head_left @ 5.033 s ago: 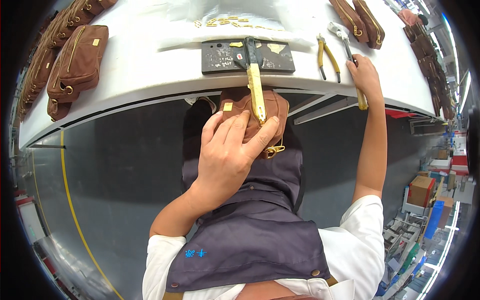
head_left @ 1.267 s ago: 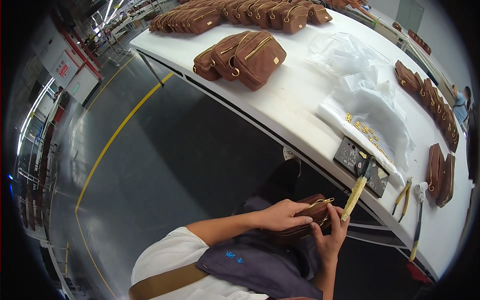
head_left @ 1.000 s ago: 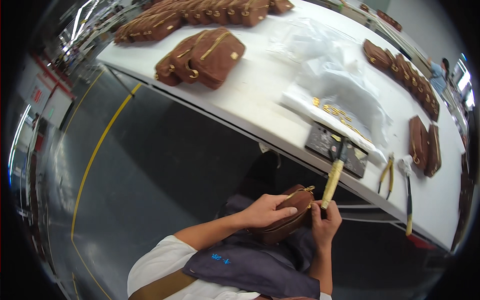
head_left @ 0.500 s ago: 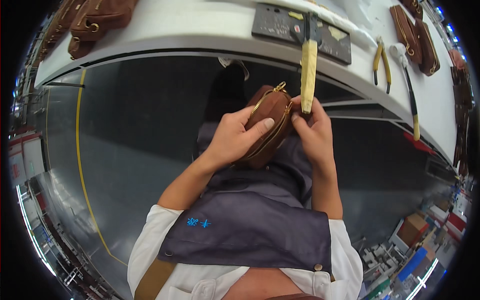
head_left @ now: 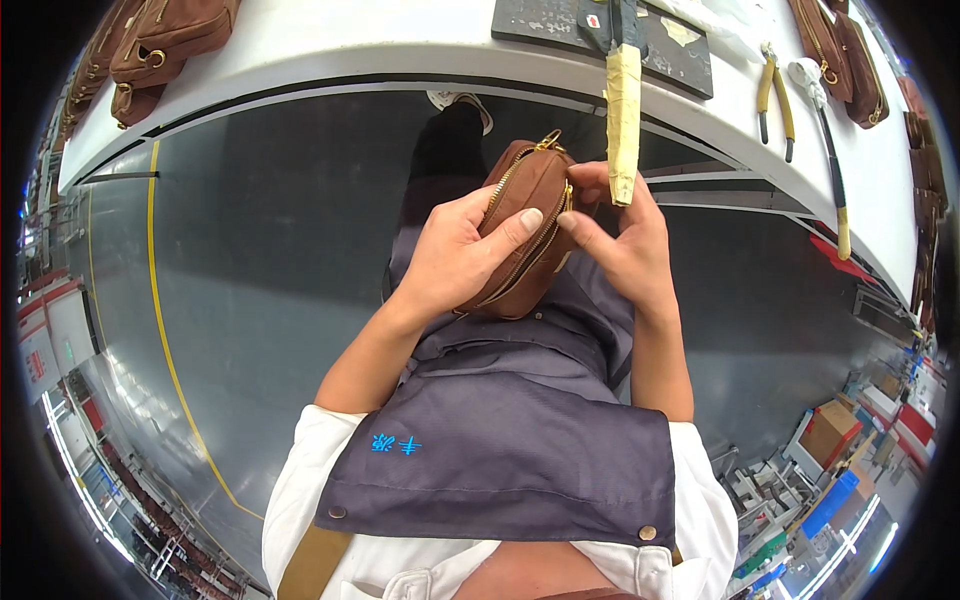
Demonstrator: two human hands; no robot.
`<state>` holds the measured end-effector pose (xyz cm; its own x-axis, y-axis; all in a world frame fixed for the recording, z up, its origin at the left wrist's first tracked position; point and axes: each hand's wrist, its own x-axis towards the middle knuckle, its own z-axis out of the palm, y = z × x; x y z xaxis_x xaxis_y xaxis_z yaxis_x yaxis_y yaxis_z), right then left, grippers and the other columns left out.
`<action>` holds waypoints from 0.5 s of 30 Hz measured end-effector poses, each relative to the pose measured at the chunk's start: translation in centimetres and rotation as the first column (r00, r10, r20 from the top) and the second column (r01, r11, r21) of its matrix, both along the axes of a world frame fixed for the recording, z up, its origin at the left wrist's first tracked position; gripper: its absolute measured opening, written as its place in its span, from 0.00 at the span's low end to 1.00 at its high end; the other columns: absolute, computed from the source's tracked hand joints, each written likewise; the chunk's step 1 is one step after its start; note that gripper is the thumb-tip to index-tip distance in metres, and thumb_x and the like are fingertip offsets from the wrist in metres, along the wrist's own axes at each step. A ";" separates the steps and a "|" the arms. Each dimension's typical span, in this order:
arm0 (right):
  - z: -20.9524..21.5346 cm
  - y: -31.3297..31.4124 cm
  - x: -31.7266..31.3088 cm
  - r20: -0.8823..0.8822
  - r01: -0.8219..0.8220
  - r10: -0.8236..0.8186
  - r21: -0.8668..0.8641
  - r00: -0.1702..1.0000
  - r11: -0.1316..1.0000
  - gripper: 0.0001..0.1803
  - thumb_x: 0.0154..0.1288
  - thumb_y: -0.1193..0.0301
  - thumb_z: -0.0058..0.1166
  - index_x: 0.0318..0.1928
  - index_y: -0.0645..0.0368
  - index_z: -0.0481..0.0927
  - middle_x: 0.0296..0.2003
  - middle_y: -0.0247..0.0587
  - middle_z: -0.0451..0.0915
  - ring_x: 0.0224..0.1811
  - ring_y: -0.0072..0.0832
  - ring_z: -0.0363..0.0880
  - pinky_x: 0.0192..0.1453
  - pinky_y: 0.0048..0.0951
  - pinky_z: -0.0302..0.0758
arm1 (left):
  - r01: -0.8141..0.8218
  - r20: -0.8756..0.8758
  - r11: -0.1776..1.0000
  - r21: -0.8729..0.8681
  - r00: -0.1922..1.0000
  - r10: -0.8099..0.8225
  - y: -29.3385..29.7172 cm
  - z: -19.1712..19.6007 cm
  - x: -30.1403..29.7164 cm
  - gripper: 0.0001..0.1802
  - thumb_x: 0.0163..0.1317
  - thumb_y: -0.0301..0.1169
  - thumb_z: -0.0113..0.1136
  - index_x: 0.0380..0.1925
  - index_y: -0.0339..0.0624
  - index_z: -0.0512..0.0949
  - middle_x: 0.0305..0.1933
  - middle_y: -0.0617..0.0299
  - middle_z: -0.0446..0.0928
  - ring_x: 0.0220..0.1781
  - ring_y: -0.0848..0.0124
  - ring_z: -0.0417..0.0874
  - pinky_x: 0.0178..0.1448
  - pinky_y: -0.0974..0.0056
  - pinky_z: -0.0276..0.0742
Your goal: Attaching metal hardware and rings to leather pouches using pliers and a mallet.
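A small brown zippered bag [head_left: 530, 225] with gold zippers is held over my lap, its zipper-pull end toward the workbench. My left hand [head_left: 455, 250] is closed round its left side, thumb pressed on the front beside the zipper. At the bag's upper right, my right hand [head_left: 632, 240] has thumb and forefinger apart beside a gold zipper pull [head_left: 569, 190], with no grip on it visible. A tape-wrapped yellow handle [head_left: 623, 120] juts over the bench edge and overlaps my right fingers in view, partly hiding them.
The white workbench [head_left: 400, 50] carries a dark slab [head_left: 530, 22] under the taped tool. Yellow-handled pliers [head_left: 772, 95] and a long-handled, white-headed tool [head_left: 822, 130] lie to the right. More brown bags [head_left: 180, 45] rest at the left, others [head_left: 850, 70] at the far right.
The bag and both hands have shifted slightly up in view. My right thumb and forefinger have spread apart from their closed position at the zipper pull.
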<state>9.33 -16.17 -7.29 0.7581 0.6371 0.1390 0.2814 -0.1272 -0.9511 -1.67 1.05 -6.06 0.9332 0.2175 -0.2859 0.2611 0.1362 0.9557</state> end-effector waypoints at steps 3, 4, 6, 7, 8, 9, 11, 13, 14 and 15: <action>-0.4 0.2 -0.2 -0.302 0.094 -0.047 0.145 0.952 0.985 0.15 0.63 0.73 0.65 0.49 0.64 0.80 0.41 0.35 0.78 0.41 0.20 0.79 0.49 0.21 0.76 | -0.028 0.033 0.997 -0.068 0.999 0.030 0.0 0.1 0.1 0.18 0.70 0.35 0.61 0.53 0.34 0.80 0.43 0.61 0.85 0.42 0.79 0.82 0.47 0.69 0.79; -0.5 0.2 -0.1 -0.314 0.120 -0.078 0.117 0.946 0.986 0.13 0.64 0.74 0.64 0.48 0.64 0.80 0.40 0.35 0.78 0.41 0.19 0.79 0.48 0.21 0.75 | -0.019 0.017 0.997 -0.069 1.000 0.020 0.1 0.4 0.1 0.18 0.70 0.35 0.61 0.53 0.34 0.80 0.43 0.61 0.85 0.42 0.79 0.82 0.47 0.69 0.79; -0.7 0.3 0.0 -0.249 0.144 -0.114 0.104 0.962 0.984 0.09 0.65 0.74 0.64 0.43 0.65 0.82 0.35 0.33 0.78 0.38 0.18 0.78 0.44 0.20 0.74 | -0.010 -0.002 0.997 -0.070 1.000 0.010 0.1 0.4 0.0 0.18 0.70 0.35 0.61 0.53 0.34 0.79 0.43 0.62 0.85 0.42 0.79 0.82 0.47 0.69 0.79; -0.7 0.4 0.0 -0.252 0.144 -0.115 0.102 0.961 0.984 0.09 0.65 0.74 0.64 0.43 0.65 0.82 0.35 0.33 0.78 0.38 0.18 0.78 0.44 0.20 0.74 | -0.013 0.012 0.997 -0.074 1.000 0.013 0.0 0.2 0.1 0.18 0.71 0.35 0.60 0.53 0.34 0.79 0.43 0.62 0.84 0.42 0.79 0.82 0.46 0.70 0.79; -0.5 0.4 0.0 -0.167 0.134 -0.122 0.063 0.978 0.989 0.07 0.65 0.74 0.64 0.40 0.65 0.82 0.33 0.34 0.79 0.36 0.18 0.78 0.42 0.21 0.74 | -0.015 0.024 0.997 -0.078 1.000 0.017 0.0 0.0 0.2 0.18 0.71 0.36 0.60 0.53 0.33 0.80 0.42 0.63 0.84 0.41 0.80 0.81 0.46 0.70 0.79; -0.3 0.4 0.0 -0.080 0.127 -0.125 0.022 0.989 0.992 0.06 0.64 0.75 0.65 0.37 0.65 0.82 0.32 0.34 0.79 0.35 0.19 0.78 0.39 0.22 0.74 | -0.015 0.020 0.997 -0.080 1.000 0.017 -0.1 0.0 0.2 0.18 0.71 0.36 0.60 0.53 0.33 0.80 0.42 0.63 0.84 0.41 0.80 0.81 0.46 0.70 0.79; 0.3 0.7 -0.5 0.073 0.147 -0.147 0.004 0.986 0.989 0.05 0.61 0.76 0.66 0.35 0.64 0.83 0.30 0.35 0.78 0.33 0.22 0.78 0.37 0.23 0.74 | -0.045 -0.008 0.992 -0.120 0.999 0.045 -0.1 0.1 0.1 0.18 0.71 0.36 0.60 0.52 0.33 0.80 0.40 0.64 0.84 0.40 0.81 0.80 0.44 0.71 0.78; 0.5 0.8 -1.2 0.225 0.169 -0.162 -0.013 0.961 0.985 0.05 0.58 0.77 0.67 0.33 0.64 0.83 0.28 0.36 0.78 0.31 0.24 0.77 0.34 0.25 0.73 | -0.067 0.002 0.991 -0.112 0.998 0.067 -0.4 -0.2 0.1 0.18 0.72 0.37 0.60 0.51 0.33 0.80 0.39 0.65 0.84 0.39 0.82 0.79 0.44 0.71 0.78; 0.5 0.7 -1.6 0.345 0.119 -0.112 0.003 0.932 0.993 0.06 0.55 0.79 0.68 0.33 0.63 0.83 0.28 0.37 0.78 0.30 0.27 0.77 0.33 0.27 0.73 | -0.084 0.020 0.991 -0.103 0.996 0.087 -0.4 -0.3 0.1 0.17 0.72 0.37 0.59 0.50 0.33 0.80 0.38 0.65 0.83 0.39 0.82 0.78 0.43 0.72 0.78; 0.4 0.7 -1.9 0.461 0.065 -0.064 0.013 0.885 0.998 0.07 0.52 0.80 0.69 0.32 0.62 0.83 0.27 0.38 0.78 0.29 0.29 0.77 0.31 0.28 0.74 | -0.087 0.012 0.991 -0.106 0.996 0.089 -0.3 -0.3 0.2 0.17 0.72 0.37 0.59 0.50 0.33 0.80 0.38 0.65 0.83 0.39 0.82 0.78 0.43 0.72 0.78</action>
